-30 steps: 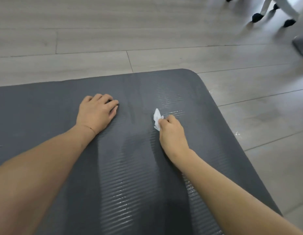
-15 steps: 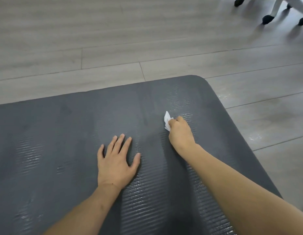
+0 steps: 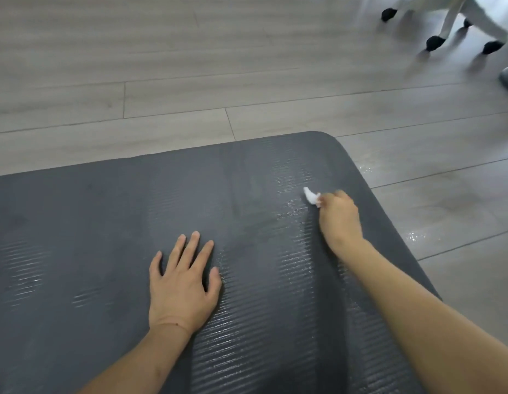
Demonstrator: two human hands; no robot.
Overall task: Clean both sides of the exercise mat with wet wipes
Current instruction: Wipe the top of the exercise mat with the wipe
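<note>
- Head view: the right hand (image 3: 339,220) has its grip clenched round a small bunched wet wipe (image 3: 311,196), whose white tip pokes out ahead of the fingers and touches the exercise mat (image 3: 105,211).
- The mat lies flat on the wooden floor (image 3: 190,81); the grip sits near its far right rounded corner, with glistening damp streaks just beside and behind the grip.
- The left hand (image 3: 182,288) lies released, fingers spread, palm flat on the mat, well to the left of the grip and nearer the body, seemingly steadying the mat.
- Step in hand, as I judge it: wiping the upper face, right end.
- The next move likely calls for strokes carried leftwards from the grip over the duller patches; the underside appears not yet reached.
</note>
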